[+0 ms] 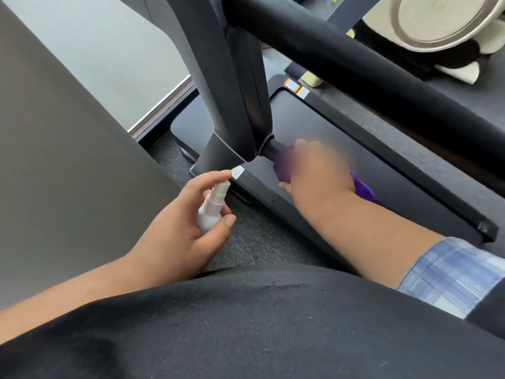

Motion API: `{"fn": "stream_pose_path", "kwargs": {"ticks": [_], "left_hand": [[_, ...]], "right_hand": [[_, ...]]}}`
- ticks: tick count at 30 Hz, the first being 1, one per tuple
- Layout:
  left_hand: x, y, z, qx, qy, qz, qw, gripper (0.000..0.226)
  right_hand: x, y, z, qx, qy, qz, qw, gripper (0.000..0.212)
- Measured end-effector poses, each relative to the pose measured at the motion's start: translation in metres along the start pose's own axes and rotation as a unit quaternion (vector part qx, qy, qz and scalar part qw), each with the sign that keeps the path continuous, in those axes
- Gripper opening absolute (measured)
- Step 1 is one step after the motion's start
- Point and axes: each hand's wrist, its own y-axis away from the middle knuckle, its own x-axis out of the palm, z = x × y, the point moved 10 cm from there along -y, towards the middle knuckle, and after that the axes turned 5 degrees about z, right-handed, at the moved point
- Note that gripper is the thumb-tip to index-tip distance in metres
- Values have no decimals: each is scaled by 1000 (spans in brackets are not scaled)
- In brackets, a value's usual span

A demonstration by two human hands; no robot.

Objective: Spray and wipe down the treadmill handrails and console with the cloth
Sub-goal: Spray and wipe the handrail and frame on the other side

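Note:
My left hand [188, 222] grips a small white spray bottle [211, 207], nozzle pointing up toward the treadmill upright [232, 86]. My right hand [314, 173], blurred by motion, holds a purple cloth [281, 164] wrapped round a short black handrail [273, 149] that sticks out of the upright's lower end. A tail of the cloth [363, 187] shows behind my wrist. A thick black padded handrail [369, 75] crosses the upper right, well above my hands.
The treadmill deck [328, 127] and its side rail [410, 170] lie below my right hand. A grey panel [54, 146] fills the left. Dark carpet [259, 242] lies between. A round cream and silver object [442, 20] sits at the top right.

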Motion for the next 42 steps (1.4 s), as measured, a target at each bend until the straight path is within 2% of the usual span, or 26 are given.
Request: {"fn": "stream_pose_path", "kwargs": {"ticks": [2, 5, 6, 9, 12, 16, 22, 26, 31, 36, 40, 42], "left_hand": [[-5, 1, 4, -5, -1, -5, 1000, 68], [-5, -4, -1, 3, 9, 5, 1000, 67], [-4, -6, -4, 10, 12, 11, 1000, 67], [-2, -12, -17, 36, 18, 31, 999, 64], [1, -15, -23, 51, 33, 42, 997, 65], [-2, -18, -20, 49, 43, 40, 997, 69], [-23, -15, -10, 46, 18, 4, 999, 71], [-28, -11, -3, 33, 31, 1, 999, 67], [-19, -13, -10, 43, 22, 22, 999, 66], [5, -16, -37, 79, -18, 66, 995, 74], [36, -18, -58, 91, -41, 102, 990, 67], [56, -17, -66, 92, -38, 120, 988, 66]], "right_hand": [[0, -19, 19, -6, -6, -1, 1000, 68], [-7, -36, 40, 1, -20, -26, 999, 45], [-8, -37, 40, 0, -20, -33, 999, 45], [-8, -25, 30, -31, -32, -7, 999, 69], [-8, 0, -1, -7, -73, 6, 997, 78], [2, 30, -23, 2, -15, -10, 1000, 91], [6, 5, -3, 23, 4, -2, 1000, 90], [0, -23, 28, 12, -36, 0, 999, 77], [-5, -32, 38, 37, -33, 11, 999, 88], [-5, -24, 28, 11, -32, -6, 999, 69], [4, -1, 16, -22, -3, 18, 1000, 86], [6, 13, 1, -20, 0, 15, 1000, 85]]}}
